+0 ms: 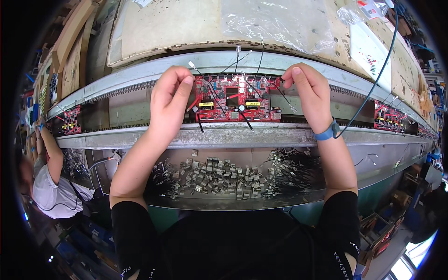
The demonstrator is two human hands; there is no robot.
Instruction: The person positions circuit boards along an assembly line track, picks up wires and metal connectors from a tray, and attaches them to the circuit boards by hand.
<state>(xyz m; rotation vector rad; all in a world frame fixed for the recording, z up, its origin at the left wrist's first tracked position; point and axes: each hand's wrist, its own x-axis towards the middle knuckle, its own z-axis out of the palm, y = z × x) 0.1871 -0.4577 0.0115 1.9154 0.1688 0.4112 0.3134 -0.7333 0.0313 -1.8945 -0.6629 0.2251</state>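
Note:
A red circuit board lies across the conveyor rails in front of me, carrying yellow transformers, dark components and several loose black wires with pale ends. At its upper left corner is my left hand, its thumb and forefinger pinched together; what they hold, if anything, is hidden. My right hand is closed beside the upper right corner, fingers curled and tips close to the board's edge; anything between them is too small to make out. A black wire with a pale connector hangs off the board near that hand. My right wrist wears a blue strap with a cord.
Below the near rail, a tray holds a heap of small metal connectors between bundles of black wires. More red boards sit along the conveyor. A clear plastic sheet lies beyond. Another person is at left.

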